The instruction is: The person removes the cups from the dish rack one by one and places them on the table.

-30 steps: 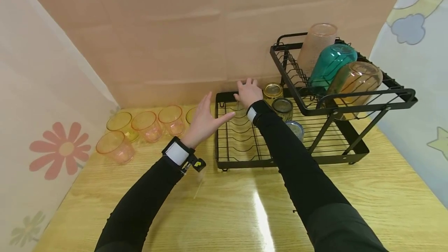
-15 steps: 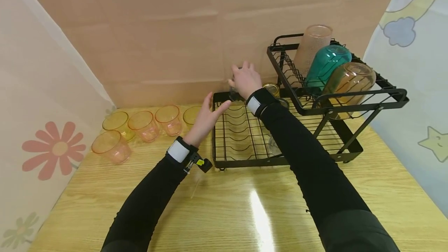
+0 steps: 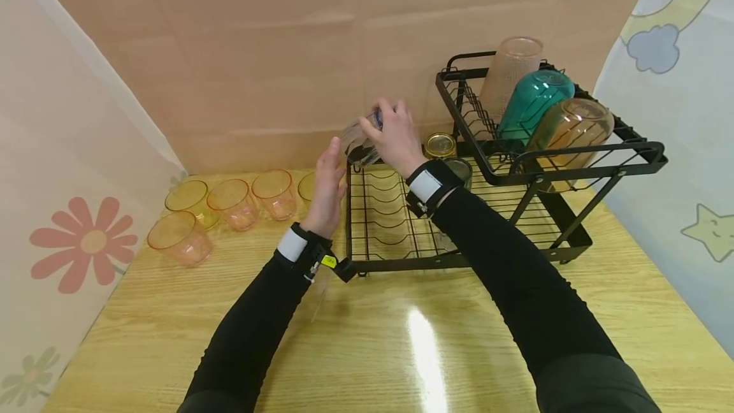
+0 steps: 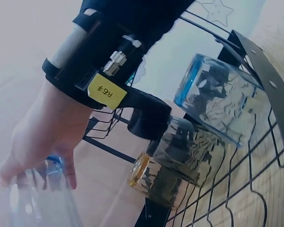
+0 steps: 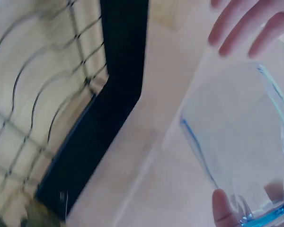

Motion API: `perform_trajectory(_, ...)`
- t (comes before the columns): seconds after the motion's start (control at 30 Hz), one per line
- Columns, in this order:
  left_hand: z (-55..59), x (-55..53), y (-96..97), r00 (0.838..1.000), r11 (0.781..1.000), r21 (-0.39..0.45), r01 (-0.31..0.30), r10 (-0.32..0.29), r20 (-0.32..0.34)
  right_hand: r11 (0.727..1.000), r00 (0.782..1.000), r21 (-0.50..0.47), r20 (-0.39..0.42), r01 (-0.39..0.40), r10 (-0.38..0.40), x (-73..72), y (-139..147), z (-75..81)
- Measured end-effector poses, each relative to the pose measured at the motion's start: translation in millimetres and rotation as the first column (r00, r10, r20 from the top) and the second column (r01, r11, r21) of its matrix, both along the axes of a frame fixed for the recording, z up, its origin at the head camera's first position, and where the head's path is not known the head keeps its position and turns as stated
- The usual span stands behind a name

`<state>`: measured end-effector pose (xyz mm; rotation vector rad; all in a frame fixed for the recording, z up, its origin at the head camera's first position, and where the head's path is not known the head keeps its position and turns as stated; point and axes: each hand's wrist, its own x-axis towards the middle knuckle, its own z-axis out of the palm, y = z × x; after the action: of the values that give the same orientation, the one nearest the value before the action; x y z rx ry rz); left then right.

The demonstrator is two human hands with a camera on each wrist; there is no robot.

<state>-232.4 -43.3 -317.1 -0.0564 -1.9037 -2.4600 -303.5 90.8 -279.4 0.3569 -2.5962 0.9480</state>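
Note:
My right hand (image 3: pixel 398 142) grips a clear drinking glass (image 3: pixel 360 144) by its blue-tinted base, above the back left of the black dish rack (image 3: pixel 401 265). The glass is tilted, mouth toward my left hand (image 3: pixel 324 199). That left hand is raised beside the rack, fingers straight. In the right wrist view its fingertips (image 5: pixel 255 45) are close to the rim of the glass. From the left wrist view, the right hand (image 4: pixel 42 137) is seen holding the glass. Lower in the rack, upside-down glasses stand: one yellow-based (image 3: pixel 440 145), one grey (image 3: pixel 460 171) and one blue-based (image 4: pixel 217 99).
The rack's upper tier holds a pink glass (image 3: pixel 510 75), a teal glass (image 3: pixel 539 101) and an amber glass (image 3: pixel 570 132), upside down. Several yellow and pink glasses stand upright on the wooden table (image 3: pixel 229 298) left of the rack. A paper-covered wall (image 3: pixel 258 81) rises behind.
The right hand has lifted the clear glass from the rack's back left, moving it up and left and tilting it. The left hand has turned, its thumb no longer spread toward the rack.

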Motion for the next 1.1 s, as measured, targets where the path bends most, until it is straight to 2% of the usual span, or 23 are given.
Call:
perform_trajectory(0.07,0.1,-0.1,-0.3,1.000,0.999,0.040,-0.002,0.002,-0.006,0.994,1.000,-0.105,0.006,-0.026,0.027,3.7,-3.9,-2.1)
perform_trajectory(0.17,0.7,-1.8,0.1,1.000,0.994,0.107,-0.004,0.005,-0.012,0.966,0.997,-0.245,-0.004,-0.076,0.077,9.6,-10.8,-5.8)
perform_trajectory(0.47,2.1,-4.0,3.4,0.997,0.958,0.279,-0.072,0.058,0.058,0.890,0.986,-0.425,-0.079,-0.164,0.144,27.8,-26.8,-20.3)
perform_trajectory(0.57,3.2,-4.3,4.5,0.994,0.925,0.366,-0.105,0.091,0.054,0.862,0.983,-0.472,-0.074,-0.183,0.169,35.2,-31.3,-25.9)
perform_trajectory(0.67,4.9,-5.0,5.9,0.985,0.878,0.446,-0.173,0.162,0.064,0.835,0.980,-0.515,-0.064,-0.193,0.187,44.0,-36.7,-31.3)
perform_trajectory(0.73,6.2,-5.4,6.8,0.970,0.844,0.478,-0.242,0.227,0.090,0.819,0.979,-0.540,-0.060,-0.195,0.193,49.3,-40.3,-35.4)
perform_trajectory(0.8,6.5,-5.7,7.5,0.945,0.813,0.484,-0.324,0.299,0.130,0.803,0.979,-0.562,-0.064,-0.195,0.193,54.3,-43.3,-38.7)
perform_trajectory(0.9,5.0,-6.0,7.1,0.919,0.789,0.473,-0.392,0.360,0.161,0.787,0.977,-0.581,-0.068,-0.205,0.204,59.0,-45.8,-42.0)
perform_trajectory(0.97,3.3,-5.4,5.1,0.909,0.793,0.446,-0.415,0.382,0.166,0.787,0.973,-0.578,-0.068,-0.217,0.218,60.5,-46.3,-42.7)
perform_trajectory(1.1,0.7,-2.8,-3.4,0.911,0.826,0.387,-0.409,0.392,0.127,0.809,0.961,-0.530,-0.044,-0.255,0.273,61.6,-44.0,-42.3)
